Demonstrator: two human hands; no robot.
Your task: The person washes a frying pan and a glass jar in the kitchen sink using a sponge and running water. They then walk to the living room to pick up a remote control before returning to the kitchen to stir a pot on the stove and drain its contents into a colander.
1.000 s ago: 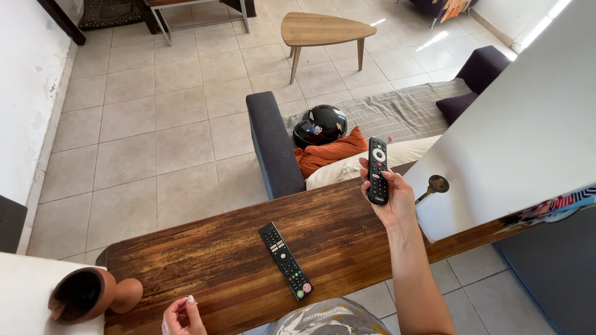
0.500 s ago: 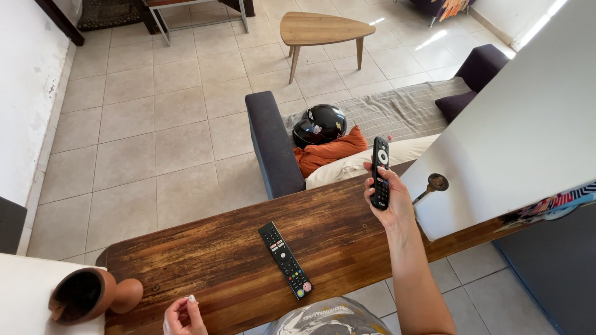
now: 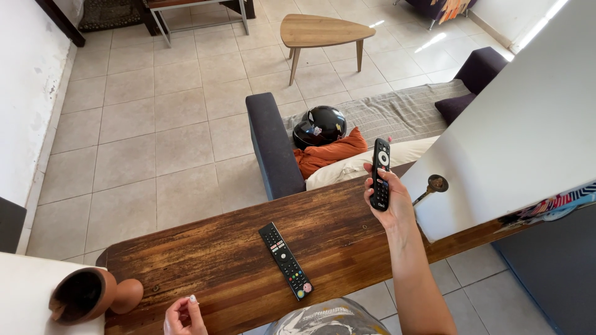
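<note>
My right hand is raised above the far edge of the wooden counter and grips a small black remote upright, thumb on its buttons. A second, longer black remote lies flat on the counter, to the left of that hand. My left hand shows at the bottom edge over the counter's near side, fingers curled, holding nothing that I can see.
A brown clay pot lies on its side at the counter's left end. Beyond the counter stands a sofa with a black helmet and an orange cushion. A white wall panel rises at right. A wooden coffee table stands farther back.
My right hand with the small remote has shifted slightly right and a little lower. The long remote and my left hand stay where they were.
</note>
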